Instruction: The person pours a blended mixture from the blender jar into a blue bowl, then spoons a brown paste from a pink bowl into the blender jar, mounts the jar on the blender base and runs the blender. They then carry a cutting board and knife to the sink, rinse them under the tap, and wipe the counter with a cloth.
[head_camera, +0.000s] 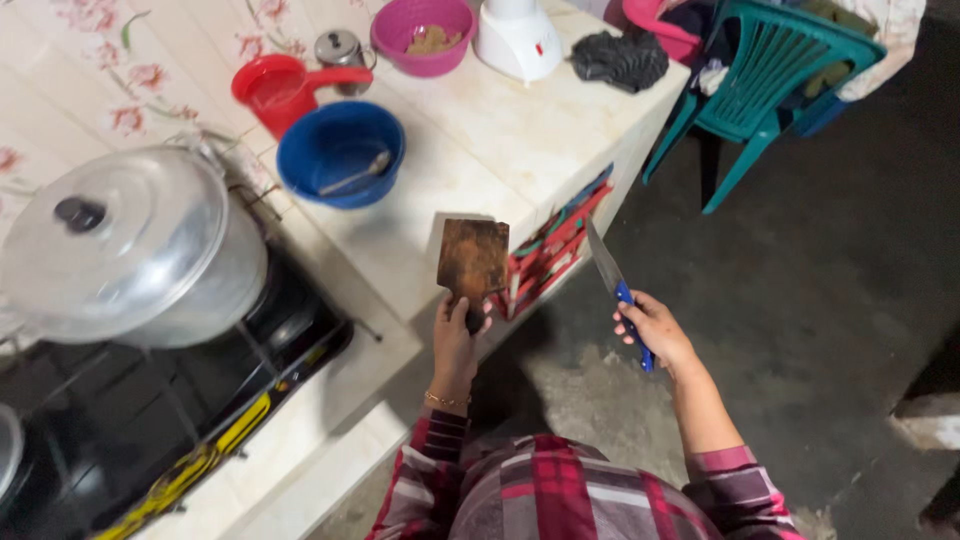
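- Your left hand (456, 340) is closed around the cutting board (473, 260)'s handle, hiding it.
- Your right hand (655, 330) grips the knife (612, 275); its blue handle is mostly covered.

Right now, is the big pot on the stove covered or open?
Covered: a metal lid with a dark knob sits flat on the pot.

Left hand (456, 340) raised in front of the torso, arm bent, fingers curled tight in a full grip, bracelet on the wrist, plaid sleeve down to the forearm. Right hand (655, 330) out to the side, forearm extended, fingers wrapped closed, sleeve pushed back near the elbow.
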